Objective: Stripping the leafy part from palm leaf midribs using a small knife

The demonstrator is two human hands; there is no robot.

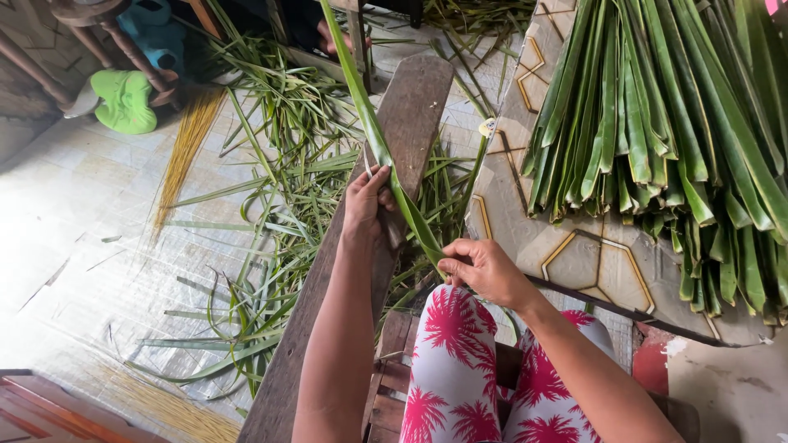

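Note:
A long green palm leaf (369,123) runs from the top of the view down to my lap, lying over a dark wooden plank (410,107). My left hand (367,203) grips the leaf about midway, with a small blade-like thing against it. My right hand (484,271) pinches the leaf's lower end just above my knee. I sit with legs in white trousers patterned with pink palm prints (460,361).
A big stack of green palm leaves (665,123) lies on a patterned surface (591,254) at right. Loose leaf strips (287,189) litter the floor left of the plank. A bundle of yellow leaf ribs (185,148) lies further left. Green footwear (125,100) sits by wooden furniture legs.

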